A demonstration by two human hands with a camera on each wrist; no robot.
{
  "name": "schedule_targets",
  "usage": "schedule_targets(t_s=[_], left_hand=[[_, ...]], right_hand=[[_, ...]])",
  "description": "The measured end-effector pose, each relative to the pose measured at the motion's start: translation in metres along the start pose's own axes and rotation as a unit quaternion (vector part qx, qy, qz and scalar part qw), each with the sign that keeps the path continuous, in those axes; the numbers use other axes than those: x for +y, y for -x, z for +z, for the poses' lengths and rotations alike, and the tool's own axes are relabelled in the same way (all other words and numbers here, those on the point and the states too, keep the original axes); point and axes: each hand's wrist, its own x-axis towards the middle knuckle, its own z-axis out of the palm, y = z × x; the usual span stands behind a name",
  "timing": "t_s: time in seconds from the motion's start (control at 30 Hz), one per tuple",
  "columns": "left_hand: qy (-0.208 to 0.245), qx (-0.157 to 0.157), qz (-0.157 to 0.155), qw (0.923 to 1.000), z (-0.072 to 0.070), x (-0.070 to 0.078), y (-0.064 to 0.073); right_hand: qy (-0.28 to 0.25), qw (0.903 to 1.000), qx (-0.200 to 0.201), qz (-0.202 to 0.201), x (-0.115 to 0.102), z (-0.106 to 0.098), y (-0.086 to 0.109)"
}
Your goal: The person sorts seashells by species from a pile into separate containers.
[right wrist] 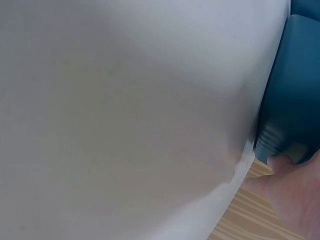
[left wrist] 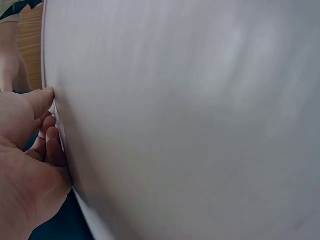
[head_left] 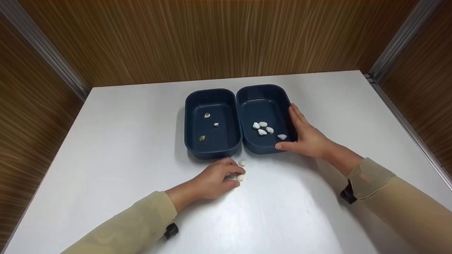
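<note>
In the head view my left hand (head_left: 213, 179) is low over the table, a small white seashell (head_left: 240, 178) pinched between thumb and forefinger. Another white seashell (head_left: 242, 163) lies just beyond those fingers, near the boxes. My right hand (head_left: 310, 139) rests against the near right corner of the right dark blue box (head_left: 263, 150), fingers extended along its outer side and thumb at the front rim. Several white seashells (head_left: 262, 132) lie inside that box. The left wrist view shows my left hand (left wrist: 30, 150) from the palm side, with the held shell hidden.
Touching the right box on its left side is a second dark blue box (head_left: 213, 154) holding three small shells (head_left: 207, 115), some brownish. Both stand on a white table (head_left: 134, 123). Wood-grain panels (head_left: 226, 38) rise behind and at both sides.
</note>
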Motion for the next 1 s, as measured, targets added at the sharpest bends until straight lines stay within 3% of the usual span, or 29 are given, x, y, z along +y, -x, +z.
schedule_targets(t_s=[0.43,0.67,1.0], left_hand=[[-0.018,0.015,0.016,0.9996,0.0012,0.0012,-0.0020],[-0.025,0.006,0.005,0.9997,0.0019,0.0009,-0.0038],[-0.032,0.003,0.028,0.9991,0.0004,0.0007,-0.0039]], right_hand=[[0.005,1.0000,-0.002,0.000,-0.0017,-0.0011,-0.0006],[-0.001,1.0000,-0.001,0.000,-0.0010,-0.0014,0.0006],[0.002,0.9999,0.006,-0.013,-0.0020,-0.0013,0.0001]])
